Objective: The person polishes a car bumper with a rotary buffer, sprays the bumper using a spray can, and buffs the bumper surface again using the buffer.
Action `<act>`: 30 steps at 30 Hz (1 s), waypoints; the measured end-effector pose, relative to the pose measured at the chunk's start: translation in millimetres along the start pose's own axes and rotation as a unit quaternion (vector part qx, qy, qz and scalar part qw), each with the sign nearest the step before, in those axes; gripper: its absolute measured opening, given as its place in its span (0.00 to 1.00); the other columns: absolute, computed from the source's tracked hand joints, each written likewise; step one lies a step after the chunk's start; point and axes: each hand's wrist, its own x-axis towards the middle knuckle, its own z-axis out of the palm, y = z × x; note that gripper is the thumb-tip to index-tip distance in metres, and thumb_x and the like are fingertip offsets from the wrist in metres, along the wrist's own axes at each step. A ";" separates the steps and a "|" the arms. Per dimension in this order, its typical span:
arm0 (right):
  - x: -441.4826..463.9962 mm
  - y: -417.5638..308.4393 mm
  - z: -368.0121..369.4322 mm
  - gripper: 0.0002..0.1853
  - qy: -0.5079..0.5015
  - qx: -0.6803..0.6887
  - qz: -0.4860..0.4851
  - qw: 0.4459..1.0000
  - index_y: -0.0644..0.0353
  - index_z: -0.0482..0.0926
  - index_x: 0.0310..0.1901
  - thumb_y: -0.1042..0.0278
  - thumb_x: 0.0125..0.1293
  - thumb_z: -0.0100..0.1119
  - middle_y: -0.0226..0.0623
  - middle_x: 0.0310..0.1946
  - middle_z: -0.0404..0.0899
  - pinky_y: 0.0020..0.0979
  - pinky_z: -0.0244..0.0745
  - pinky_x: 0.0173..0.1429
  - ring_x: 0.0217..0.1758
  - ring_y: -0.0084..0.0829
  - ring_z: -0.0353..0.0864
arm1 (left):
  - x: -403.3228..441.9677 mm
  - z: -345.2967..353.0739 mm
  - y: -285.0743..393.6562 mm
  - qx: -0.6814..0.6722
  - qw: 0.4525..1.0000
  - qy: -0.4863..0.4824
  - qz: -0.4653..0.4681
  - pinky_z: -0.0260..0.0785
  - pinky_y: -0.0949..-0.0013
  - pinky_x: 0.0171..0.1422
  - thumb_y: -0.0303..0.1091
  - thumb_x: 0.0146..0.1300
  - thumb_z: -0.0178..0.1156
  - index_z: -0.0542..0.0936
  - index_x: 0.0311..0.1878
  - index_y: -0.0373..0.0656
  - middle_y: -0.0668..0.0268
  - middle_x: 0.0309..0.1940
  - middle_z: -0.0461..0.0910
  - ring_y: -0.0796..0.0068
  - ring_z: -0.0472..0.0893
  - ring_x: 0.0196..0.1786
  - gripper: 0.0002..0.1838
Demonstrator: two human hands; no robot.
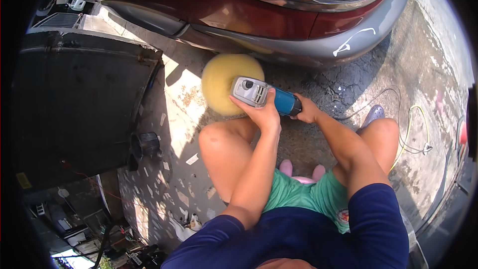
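Both my hands hold a blue and grey power polisher [285, 100] fitted with a wide yellow foam pad [219, 87]. My left hand [264, 112] is wrapped around the grey head near the pad. My right hand [307, 109] grips the dark rear end of the blue body. The pad's surface looks smeared, and its far edge sits just beside the lower edge of the car's grey bumper [279, 47]; whether they touch I cannot tell. A white streak of paste [352, 41] lies on the bumper, right of the pad.
The dark red car body [259, 17] rises above the bumper. A cord [381, 92] and a yellow-green hose [425, 119] run over the concrete at right. At left stands a large black panel [79, 104], with a dark cup-like container [144, 144] beside it.
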 end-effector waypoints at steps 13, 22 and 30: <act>-30.4 12.2 -40.1 0.48 0.019 -0.074 0.027 0.997 0.54 0.69 0.77 0.66 0.53 0.80 0.60 0.57 0.87 0.52 0.79 0.68 0.64 0.62 0.84 | -11.5 17.0 -21.4 0.007 0.999 0.013 -0.037 0.64 0.55 0.83 0.31 0.60 0.85 0.31 0.89 0.42 0.44 0.83 0.55 0.55 0.68 0.80 0.73; -36.2 -47.3 -44.4 0.46 0.013 -0.087 -0.033 0.996 0.56 0.67 0.76 0.66 0.54 0.76 0.64 0.50 0.87 0.55 0.81 0.63 0.58 0.65 0.86 | -4.8 0.2 20.3 -0.036 0.999 0.022 0.025 0.61 0.55 0.86 0.31 0.61 0.84 0.31 0.89 0.41 0.42 0.83 0.56 0.53 0.67 0.81 0.73; -108.4 -124.7 -45.8 0.52 0.039 -0.338 0.051 0.939 0.71 0.59 0.80 0.68 0.55 0.76 0.60 0.46 0.89 0.52 0.87 0.58 0.49 0.59 0.91 | 9.2 -44.3 38.3 -0.125 0.947 -0.090 -0.283 0.73 0.51 0.74 0.49 0.66 0.78 0.47 0.88 0.57 0.57 0.78 0.65 0.57 0.74 0.74 0.59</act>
